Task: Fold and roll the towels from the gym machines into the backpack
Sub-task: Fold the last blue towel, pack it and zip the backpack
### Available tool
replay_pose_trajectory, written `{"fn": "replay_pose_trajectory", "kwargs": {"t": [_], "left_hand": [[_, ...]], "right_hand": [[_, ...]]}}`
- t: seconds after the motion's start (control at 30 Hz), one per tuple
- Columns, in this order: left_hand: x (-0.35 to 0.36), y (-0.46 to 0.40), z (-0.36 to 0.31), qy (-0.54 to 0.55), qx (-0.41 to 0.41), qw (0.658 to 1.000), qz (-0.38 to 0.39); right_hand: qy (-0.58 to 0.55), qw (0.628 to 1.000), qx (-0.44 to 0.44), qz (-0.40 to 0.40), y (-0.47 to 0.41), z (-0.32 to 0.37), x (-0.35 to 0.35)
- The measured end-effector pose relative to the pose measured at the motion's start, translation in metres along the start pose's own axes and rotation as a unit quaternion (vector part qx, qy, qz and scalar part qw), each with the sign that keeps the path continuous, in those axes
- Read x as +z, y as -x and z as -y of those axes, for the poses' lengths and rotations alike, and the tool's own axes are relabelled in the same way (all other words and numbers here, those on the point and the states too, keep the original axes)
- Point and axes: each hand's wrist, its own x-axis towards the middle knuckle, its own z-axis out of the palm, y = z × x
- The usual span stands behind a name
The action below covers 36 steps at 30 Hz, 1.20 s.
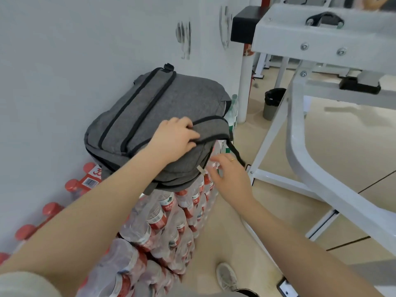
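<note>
A grey backpack (162, 108) with black zip lines lies flat on top of a stack of shrink-wrapped water bottles, against the white wall. My left hand (174, 139) rests on its near end, fingers curled over the shoulder strap (214, 130). My right hand (230, 174) hovers just right of the bag's near corner, fingers spread, close to a small zipper pull (200, 169) and a dangling black strap (236, 154). It holds nothing. No towel is in view.
The bottle packs (169, 224) with red labels stack up from the floor below the bag. A white gym machine frame (304, 151) fills the right side. A small grey bin (273, 103) stands behind it. My shoe (227, 276) is on the beige floor.
</note>
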Motion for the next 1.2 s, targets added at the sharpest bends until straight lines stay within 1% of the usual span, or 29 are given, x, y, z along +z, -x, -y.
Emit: {"fn": "replay_pose_trajectory", "kwargs": {"t": [0.03, 0.1, 0.13, 0.23, 0.3, 0.4, 0.47, 0.57, 0.63, 0.73, 0.8, 0.87, 0.9, 0.93, 0.97, 1.0, 1.03, 1.07, 1.1, 1.13, 1.2], "left_hand": [[0.006, 0.004, 0.000, -0.018, 0.014, 1.000, 0.005], [0.013, 0.014, 0.000, -0.050, 0.058, 0.997, -0.031], [0.017, 0.022, 0.002, -0.070, 0.080, 0.993, -0.050], [0.024, 0.049, 0.012, -0.071, 0.118, 0.990, -0.023], [0.027, 0.065, 0.024, -0.094, 0.137, 0.986, -0.021], [0.033, 0.076, 0.042, -0.112, 0.166, 0.978, -0.055], [0.036, 0.076, 0.049, -0.110, 0.175, 0.976, -0.071], [0.034, 0.069, 0.051, -0.109, 0.177, 0.976, -0.066], [0.030, 0.062, 0.054, -0.108, 0.184, 0.975, -0.061], [0.031, 0.060, 0.057, -0.105, 0.185, 0.975, -0.068], [0.033, 0.069, 0.061, -0.061, 0.176, 0.978, -0.094], [0.036, 0.086, 0.068, -0.003, 0.138, 0.979, -0.153], [0.036, 0.097, 0.072, 0.033, 0.100, 0.977, -0.184], [0.038, 0.109, 0.074, 0.078, 0.047, 0.971, -0.219], [0.040, 0.122, 0.073, 0.135, -0.020, 0.959, -0.249], [0.042, 0.134, 0.070, 0.202, -0.089, 0.940, -0.260], [0.044, 0.143, 0.065, 0.263, -0.154, 0.921, -0.243], [0.047, 0.148, 0.059, 0.309, -0.207, 0.906, -0.202], [0.050, 0.151, 0.052, 0.344, -0.243, 0.894, -0.152], [0.053, 0.151, 0.046, 0.372, -0.262, 0.883, -0.114], [0.059, 0.149, 0.035, 0.383, -0.270, 0.879, -0.085]], "right_hand": [[0.017, 0.999, 0.012, 0.027, -0.002, 0.001, 0.005], [0.033, 0.998, 0.028, 0.055, -0.005, 0.005, 0.013], [0.034, 0.997, 0.032, 0.055, -0.006, 0.007, 0.015], [0.043, 0.997, 0.014, 0.058, -0.010, 0.012, 0.019], [0.050, 0.997, -0.002, 0.066, -0.008, 0.016, 0.022], [0.069, 0.996, -0.011, 0.062, -0.001, 0.024, 0.025], [0.105, 0.993, -0.020, 0.051, 0.005, 0.029, 0.025], [0.149, 0.987, -0.051, -0.021, 0.019, 0.041, 0.028], [0.206, 0.973, -0.086, -0.060, 0.031, 0.052, 0.039], [0.281, 0.952, -0.089, -0.081, 0.040, 0.070, 0.053], [0.322, 0.939, -0.099, -0.075, 0.043, 0.086, 0.061], [0.351, 0.926, -0.123, -0.061, 0.045, 0.103, 0.072], [0.355, 0.923, -0.135, -0.059, 0.045, 0.111, 0.079], [0.355, 0.922, -0.143, -0.058, 0.043, 0.120, 0.085], [0.355, 0.921, -0.150, -0.056, 0.041, 0.128, 0.091], [0.355, 0.920, -0.161, -0.052, 0.037, 0.133, 0.097], [0.354, 0.918, -0.173, -0.043, 0.033, 0.134, 0.102], [0.354, 0.916, -0.188, -0.031, 0.031, 0.134, 0.103], [0.352, 0.912, -0.209, -0.023, 0.030, 0.130, 0.101], [0.343, 0.907, -0.242, -0.025, 0.030, 0.123, 0.096], [0.296, 0.893, -0.334, -0.059, 0.028, 0.106, 0.078]]}}
